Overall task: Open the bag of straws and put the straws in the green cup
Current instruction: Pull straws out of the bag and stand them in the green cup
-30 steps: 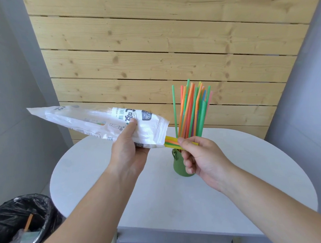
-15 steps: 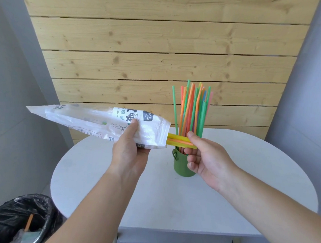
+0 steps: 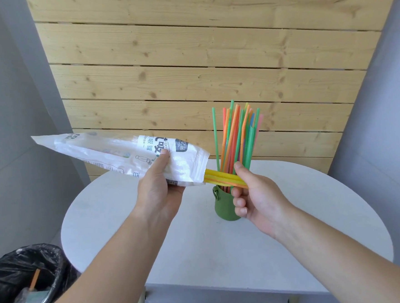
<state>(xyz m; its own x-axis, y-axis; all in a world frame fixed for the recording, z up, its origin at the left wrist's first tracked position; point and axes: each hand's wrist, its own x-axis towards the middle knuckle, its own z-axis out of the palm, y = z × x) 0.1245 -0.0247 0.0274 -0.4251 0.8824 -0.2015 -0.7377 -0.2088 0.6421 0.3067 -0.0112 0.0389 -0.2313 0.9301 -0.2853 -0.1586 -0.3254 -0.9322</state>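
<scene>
My left hand grips a white printed straw bag near its open end, held roughly level above the table. A few yellow and orange straws stick out of the bag's mouth, and my right hand pinches them between thumb and fingers. Behind my right hand stands the green cup on the table, partly hidden by my fingers. Several coloured straws stand upright in it, fanning out at the top.
The round white table carries only the cup. A slatted wooden panel rises behind it. A bin lined with a black bag sits on the floor at lower left, with rubbish inside.
My right hand has drawn the yellow and orange straws a little further out of the bag toward the right. The left hand and bag stay almost still.
</scene>
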